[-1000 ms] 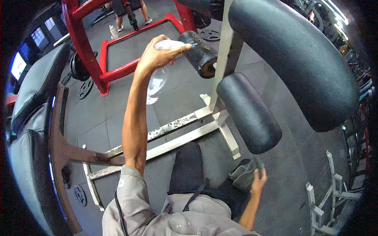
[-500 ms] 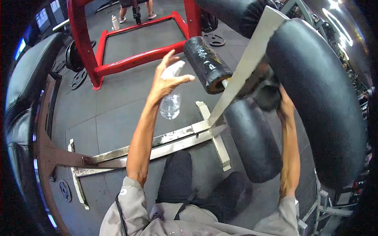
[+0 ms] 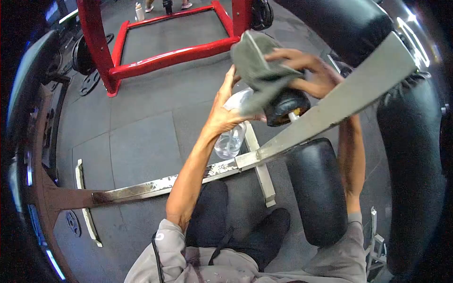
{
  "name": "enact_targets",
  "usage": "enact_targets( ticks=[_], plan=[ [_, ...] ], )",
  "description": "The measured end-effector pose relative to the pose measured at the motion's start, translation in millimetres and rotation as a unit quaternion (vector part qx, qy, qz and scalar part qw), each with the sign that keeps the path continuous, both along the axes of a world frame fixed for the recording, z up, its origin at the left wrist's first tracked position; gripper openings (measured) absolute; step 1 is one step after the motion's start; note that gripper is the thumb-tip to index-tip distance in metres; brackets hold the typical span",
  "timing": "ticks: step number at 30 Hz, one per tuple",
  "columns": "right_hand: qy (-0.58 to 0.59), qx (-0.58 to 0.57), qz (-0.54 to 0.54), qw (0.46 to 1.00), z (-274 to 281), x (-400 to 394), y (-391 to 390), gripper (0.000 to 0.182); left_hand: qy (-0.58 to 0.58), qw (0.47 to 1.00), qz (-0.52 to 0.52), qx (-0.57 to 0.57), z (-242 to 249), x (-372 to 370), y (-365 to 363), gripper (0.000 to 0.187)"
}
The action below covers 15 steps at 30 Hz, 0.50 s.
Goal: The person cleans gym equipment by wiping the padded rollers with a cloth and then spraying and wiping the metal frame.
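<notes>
My left hand (image 3: 222,112) is wrapped round a clear spray bottle (image 3: 230,144) with a white top and clear liquid inside. Its thumb and the bottle's head are partly covered by a grey-green cloth (image 3: 255,56). My right hand (image 3: 314,73) grips that cloth, bunched and blurred, over a black foam roller (image 3: 285,109). Most of the roller is hidden under the cloth; its worn end shows a yellowish core on a metal rod. A pale metal bar (image 3: 339,96) of the bench frame passes in front of my right wrist.
A second black padded roller (image 3: 317,193) hangs near my right forearm. Large black pads (image 3: 410,155) stand at the right. A red frame (image 3: 174,59) lies ahead, with weight plates (image 3: 88,84) beside it. Someone's feet (image 3: 187,4) and a white bottle (image 3: 139,12) are beyond.
My right hand has come from behind the pad up onto the foam roller with the cloth. My left hand and the spray bottle have moved right, close to the roller.
</notes>
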State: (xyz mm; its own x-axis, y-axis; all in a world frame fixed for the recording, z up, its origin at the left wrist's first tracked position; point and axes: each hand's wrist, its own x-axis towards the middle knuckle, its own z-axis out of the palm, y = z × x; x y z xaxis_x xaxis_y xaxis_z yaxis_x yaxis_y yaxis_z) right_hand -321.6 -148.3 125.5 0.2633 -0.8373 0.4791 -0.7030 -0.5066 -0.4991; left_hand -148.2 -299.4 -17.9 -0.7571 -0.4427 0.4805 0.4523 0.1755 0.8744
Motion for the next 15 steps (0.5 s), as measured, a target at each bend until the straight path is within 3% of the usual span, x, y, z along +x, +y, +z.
enact_targets(
  ticks=[2, 5, 7, 8, 9, 11, 14, 15],
  plan=[
    [0.121, 0.078, 0.032, 0.989, 16.5, -14.1, -1.9, 0.034, -0.022, 0.997, -0.003, 0.073, 1.6, 7.1, 11.3, 0.135],
    [0.124, 0.058, -0.057, 0.989, 15.2, -9.7, -6.7, 0.032, -0.067, 0.995, -0.022, 0.067, -7.3, 3.1, 8.3, 0.141],
    [0.124, 0.045, -0.119, 0.984, 17.0, 7.5, -8.5, 0.033, -0.037, 0.996, -0.054, 0.06, -15.9, -1.6, 13.3, 0.144],
    [0.008, 0.126, -0.242, 0.962, 15.2, 18.1, -17.6, 0.037, -0.023, 0.995, -0.072, 0.057, -20.0, -3.0, 18.3, 0.146],
    [0.022, 0.13, -0.27, 0.954, 13.6, 14.6, -33.8, 0.039, -0.029, 0.998, -0.051, 0.006, -23.0, -2.7, 27.5, 0.151],
    [0.057, 0.103, -0.278, 0.953, 8.7, 13.6, -45.1, 0.034, 0.016, 0.996, -0.063, 0.064, -25.5, -8.0, 44.5, 0.152],
    [0.125, 0.063, -0.178, 0.974, 4.9, 5.3, -20.6, 0.038, 0.05, 0.999, 0.004, 0.016, -41.8, -22.6, 43.1, 0.148],
    [0.05, 0.136, -0.192, 0.971, 14.5, 11.0, -6.9, 0.04, 0.05, 0.998, 0.0, 0.03, -40.1, -20.1, 46.6, 0.146]
  ],
)
